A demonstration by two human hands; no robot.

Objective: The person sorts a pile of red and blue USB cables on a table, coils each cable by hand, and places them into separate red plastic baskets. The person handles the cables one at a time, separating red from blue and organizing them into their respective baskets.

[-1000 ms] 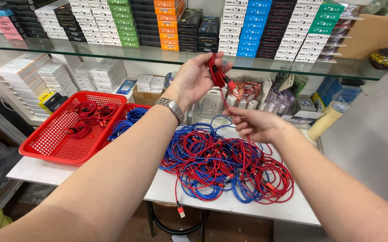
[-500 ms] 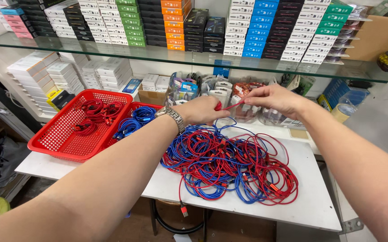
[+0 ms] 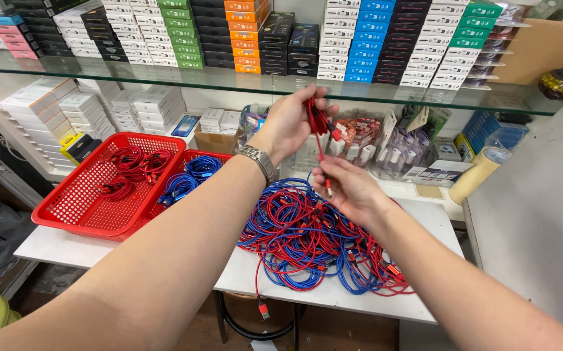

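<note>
1. Hanging above the table, a red cable (image 3: pixel 318 123) is bunched into a small coil in the person's left hand (image 3: pixel 291 123), with 1 strand running down to the right hand (image 3: pixel 346 188).
2. Left hand: raised in front of the glass shelf (image 3: pixel 164 77), fingers closed around the red coil; a metal wristwatch (image 3: pixel 260 160) sits on that wrist.
3. Right hand: lower and nearer the table, thumb and fingertips pinched shut on the cable's loose end, close to its plug.
4. Directly below both hands, a tangled heap of red and blue cables (image 3: pixel 320 244) lies on the white table (image 3: pixel 67 247); 1 red plug end dangles over the front edge.
5. Left of the heap, 2 red plastic baskets stand side by side, touching. The larger basket (image 3: pixel 73 208) holds coiled red cables; the smaller basket (image 3: pixel 219 157) holds coiled blue cables (image 3: pixel 187 179).
6. Behind the heap, clear packets of small accessories (image 3: pixel 385 146) crowd the back of the table, with a roll of tan tape (image 3: pixel 476 175) to their right.
7. White boxes (image 3: pixel 60 107) are stacked under the glass shelf at left; rows of coloured boxes (image 3: pixel 359 39) line its top.
</note>
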